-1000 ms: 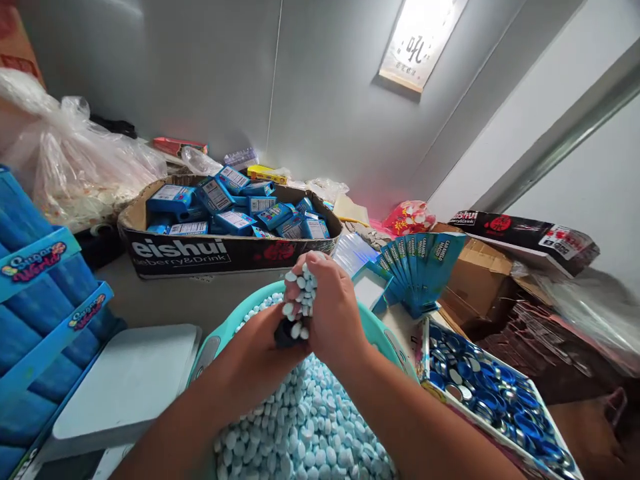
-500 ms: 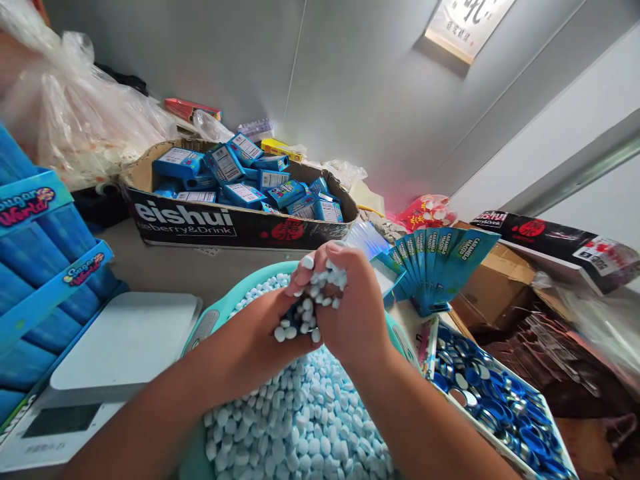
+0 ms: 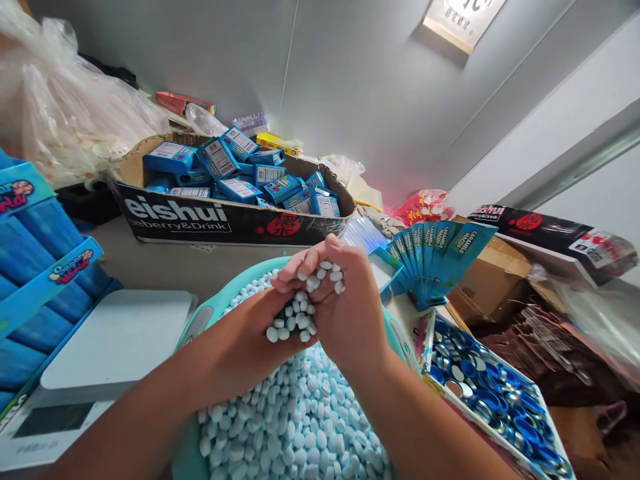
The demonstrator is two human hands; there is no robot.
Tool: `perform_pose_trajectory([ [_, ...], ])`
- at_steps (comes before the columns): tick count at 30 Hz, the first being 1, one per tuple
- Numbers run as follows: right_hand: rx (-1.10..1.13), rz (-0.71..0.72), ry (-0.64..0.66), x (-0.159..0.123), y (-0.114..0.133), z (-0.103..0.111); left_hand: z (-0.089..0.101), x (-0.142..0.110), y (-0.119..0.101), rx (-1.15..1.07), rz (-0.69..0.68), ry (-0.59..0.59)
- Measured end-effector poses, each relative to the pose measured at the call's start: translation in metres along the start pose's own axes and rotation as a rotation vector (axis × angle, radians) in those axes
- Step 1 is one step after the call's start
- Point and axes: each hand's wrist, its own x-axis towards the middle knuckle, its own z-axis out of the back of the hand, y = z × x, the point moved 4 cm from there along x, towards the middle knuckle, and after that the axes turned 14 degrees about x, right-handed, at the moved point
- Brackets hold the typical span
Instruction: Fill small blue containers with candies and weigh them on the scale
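My left hand (image 3: 260, 312) and my right hand (image 3: 353, 303) are cupped together, with fingers curled, over a teal basin (image 3: 234, 285). Small pale blue candy tablets (image 3: 300, 308) lie between the palms, and a few more rest against the fingers of my right hand. Something dark shows beneath the tablets in my left hand; I cannot make out what it is. Loose tablets of the same kind (image 3: 305, 420) fill the basin below both wrists.
A white scale (image 3: 120, 333) sits left of the basin, beside stacked blue display boxes (image 3: 45, 267). Behind stands a carton (image 3: 185, 223) of small blue boxes (image 3: 240, 190). To the right are fanned blue Caramelo Macizo packs (image 3: 440, 263) and a tray of blue-and-silver lids (image 3: 490, 393).
My hands stay cupped together over the basin. The tablets in them have shifted, and fewer rest against my right fingers. The camera view has moved slightly.
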Motion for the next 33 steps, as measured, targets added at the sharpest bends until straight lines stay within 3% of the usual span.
perform_pose_trajectory([
  [5, -0.020, -0.049, -0.015, 0.001, -0.003, 0.001, -0.001, 0.001, 0.000, -0.041, 0.013, 0.005],
  [11, -0.057, -0.092, 0.088, 0.000, -0.004, 0.001, 0.002, 0.004, -0.003, -0.051, 0.065, 0.079],
  [19, -0.095, -0.177, 0.300, -0.004, 0.000, -0.003, -0.001, 0.000, 0.009, 0.005, 0.079, 0.079],
  [26, -0.264, -0.176, 0.526, -0.010, 0.013, -0.006, 0.005, 0.000, 0.011, -0.158, -0.019, 0.029],
  [33, -0.477, -0.248, 0.593, -0.019, 0.022, 0.000, 0.002, -0.001, 0.011, -0.095, 0.109, 0.027],
])
